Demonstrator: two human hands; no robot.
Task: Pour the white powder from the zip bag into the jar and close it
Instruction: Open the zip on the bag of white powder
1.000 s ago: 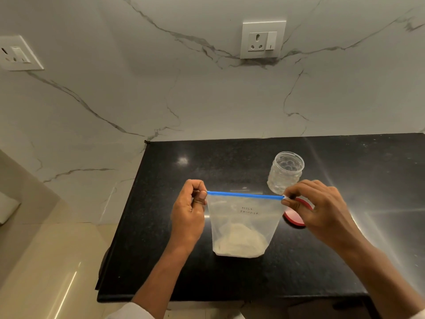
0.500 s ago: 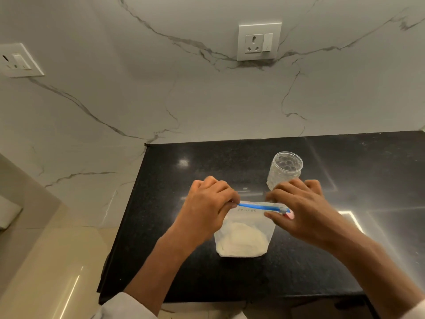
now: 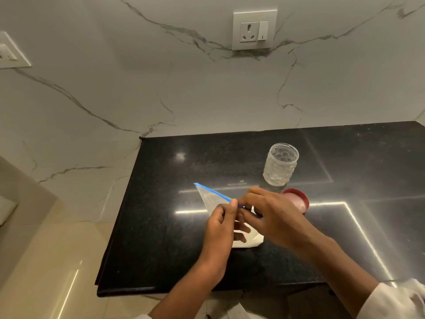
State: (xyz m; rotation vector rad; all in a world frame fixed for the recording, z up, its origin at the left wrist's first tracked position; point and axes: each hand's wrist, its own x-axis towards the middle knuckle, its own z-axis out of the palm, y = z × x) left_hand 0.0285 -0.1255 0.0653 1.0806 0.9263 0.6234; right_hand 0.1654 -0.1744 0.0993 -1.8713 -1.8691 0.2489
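A clear zip bag [image 3: 210, 196] with a blue zip strip stands on the black counter [image 3: 161, 226], white powder [image 3: 250, 240] settled at its bottom. My left hand [image 3: 220, 226] and my right hand [image 3: 271, 212] meet at the zip near its right end, and both pinch the bag's top edge. The strip's left end sticks up free to the left. Behind my hands stands the clear dimpled jar [image 3: 281, 166], upright with no lid on it. Its red lid [image 3: 296, 200] lies on the counter just right of my right hand, partly hidden by it.
A marble wall rises behind the counter, with a socket plate [image 3: 254, 29] above the jar and another socket [image 3: 11, 51] at far left. The counter's left edge drops to a beige tiled floor [image 3: 46, 261]. Bright light streaks reflect on the counter.
Both hands slid together along the zip, from its two ends to a point near its right end. The bag's top tilted, its left corner now poking up.
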